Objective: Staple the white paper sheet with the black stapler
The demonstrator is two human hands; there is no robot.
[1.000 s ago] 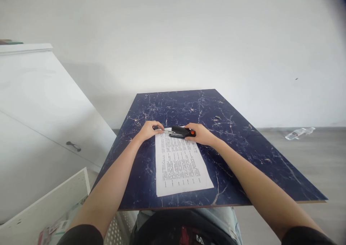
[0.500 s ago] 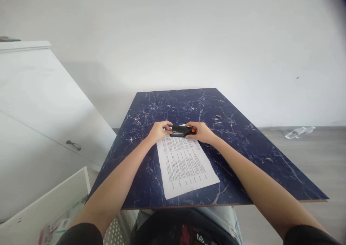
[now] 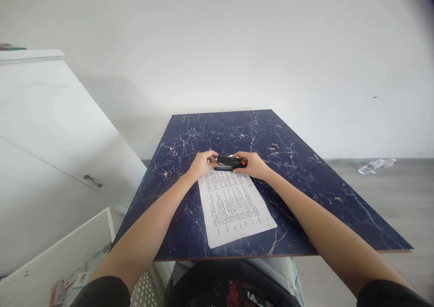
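A black stapler (image 3: 228,162) with an orange spot at its right end lies crosswise over the top of a printed paper (image 3: 233,203). Fingers of my left hand (image 3: 203,163) are closed on the stapler's left end. At the other end, by the orange spot, my right hand (image 3: 253,164) grips it between thumb and fingers. The paper lies on the dark blue marbled table (image 3: 217,130), its bottom edge towards me. The stapler hides the paper's upper edge in part.
A small dark piece (image 3: 274,145) lies on the table beyond my right hand. To the left stand a white cabinet (image 3: 61,130) and an open drawer (image 3: 68,248) with packets inside. Clear plastic (image 3: 376,165) lies on the floor at the right.
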